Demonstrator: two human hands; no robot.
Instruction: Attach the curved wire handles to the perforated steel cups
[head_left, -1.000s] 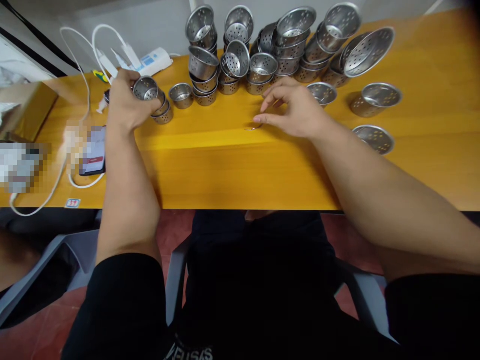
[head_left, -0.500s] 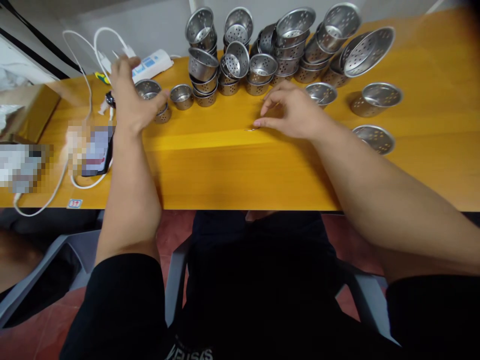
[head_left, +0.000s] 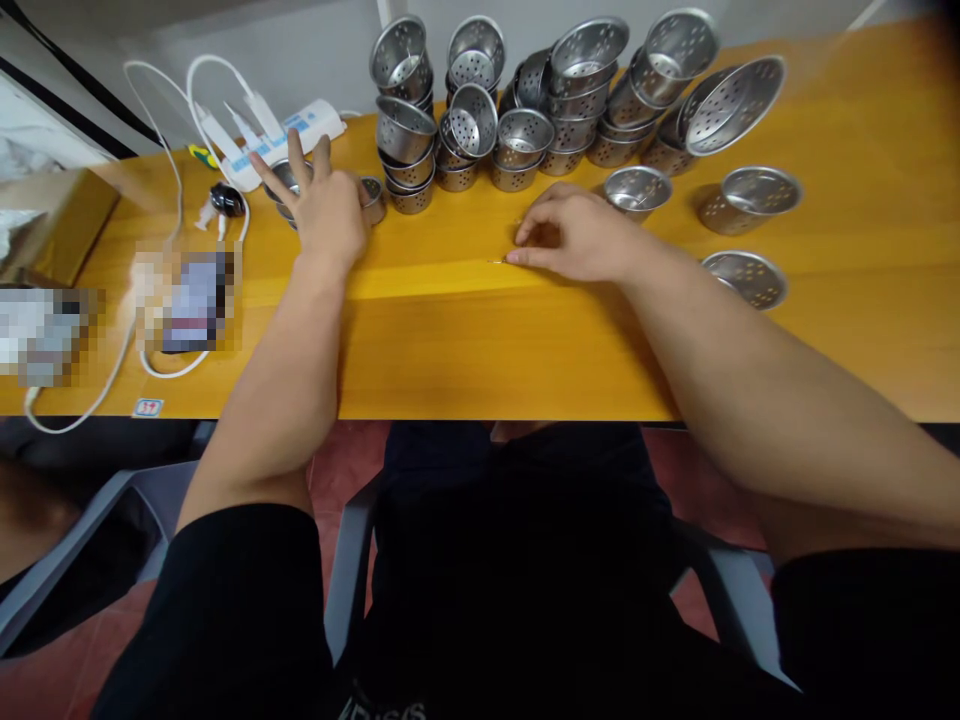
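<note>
My left hand (head_left: 328,210) is over the left part of the table, with several fingers spread toward the wall. Its thumb side is against a small metal cup (head_left: 373,200) and covers part of it; whether it touches the cup is unclear. Behind the spread fingers is a perforated metal cup (head_left: 279,182), largely hidden. My right hand (head_left: 574,235) is low over the table with fingers curled toward the thumb. A thin shiny metal piece (head_left: 496,262) sticks out at the thumb tip. Just beyond that hand stands a perforated cup (head_left: 637,190).
Stacked perforated metal cups (head_left: 409,135) line the wall, some leaning (head_left: 731,105). Two more cups (head_left: 750,200) (head_left: 746,280) are at the right. A white power strip (head_left: 315,122) with cables, a phone (head_left: 196,300) and a cardboard box (head_left: 64,225) occupy the left.
My left hand has moved right, from the perforated cup to the small cup beside it. My right hand has shifted only slightly.
</note>
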